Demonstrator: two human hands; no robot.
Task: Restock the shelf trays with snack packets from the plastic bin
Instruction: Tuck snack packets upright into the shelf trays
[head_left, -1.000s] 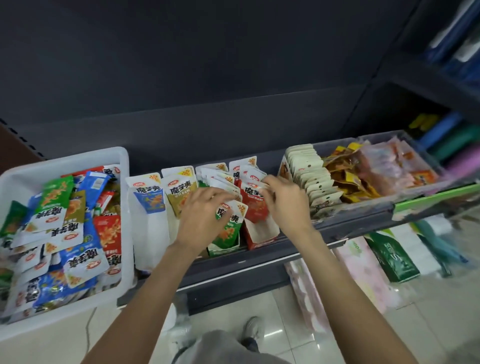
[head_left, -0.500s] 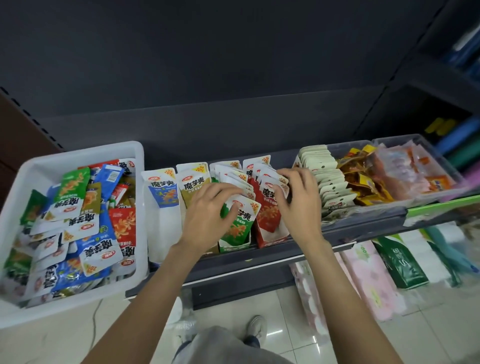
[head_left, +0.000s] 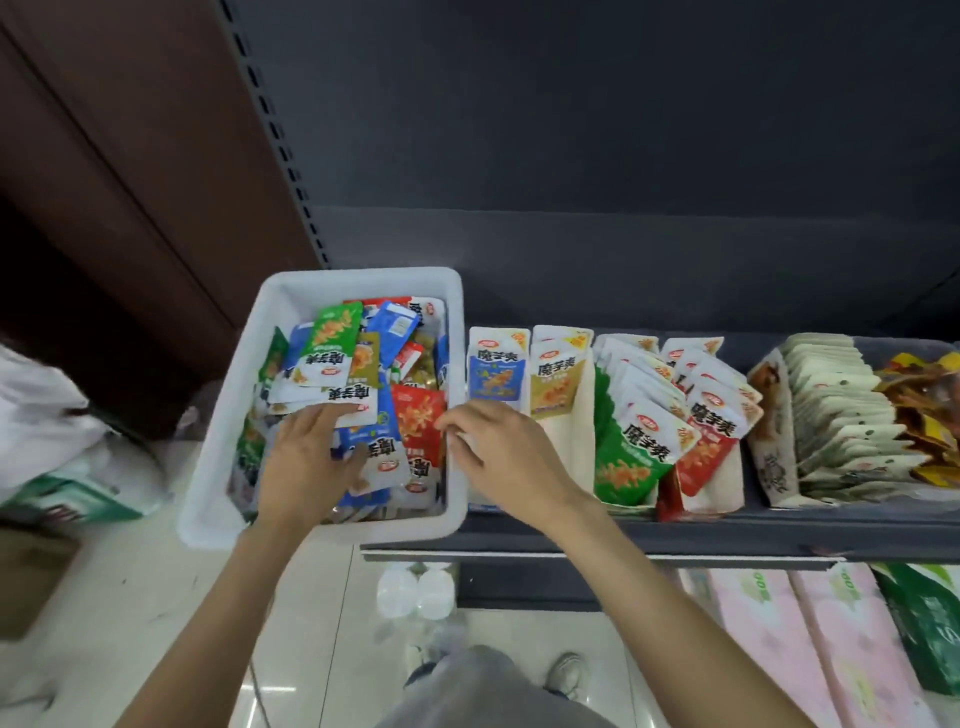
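A white plastic bin (head_left: 363, 278) sits at the shelf's left end, heaped with mixed snack packets such as a green one (head_left: 332, 332) and a red one (head_left: 418, 421). My left hand (head_left: 311, 457) lies inside the bin with its fingers spread flat on the pile. My right hand (head_left: 509, 452) hovers over the bin's right rim with loosely curled fingers that hold nothing. To the right stand shelf trays: blue packets (head_left: 496, 371), yellow packets (head_left: 558, 379), a green row (head_left: 631, 447) and a red row (head_left: 711, 431).
Further right a tray holds cream packets (head_left: 831, 415) and orange snacks (head_left: 924, 395). The dark shelf lip (head_left: 727, 535) runs along the front. Below it are pink packs (head_left: 779, 649) and bottles (head_left: 415, 592). White bags (head_left: 47, 415) lie on the floor at left.
Both hands left the green and red rows in the trays and moved left to the bin. The view swung left with them.
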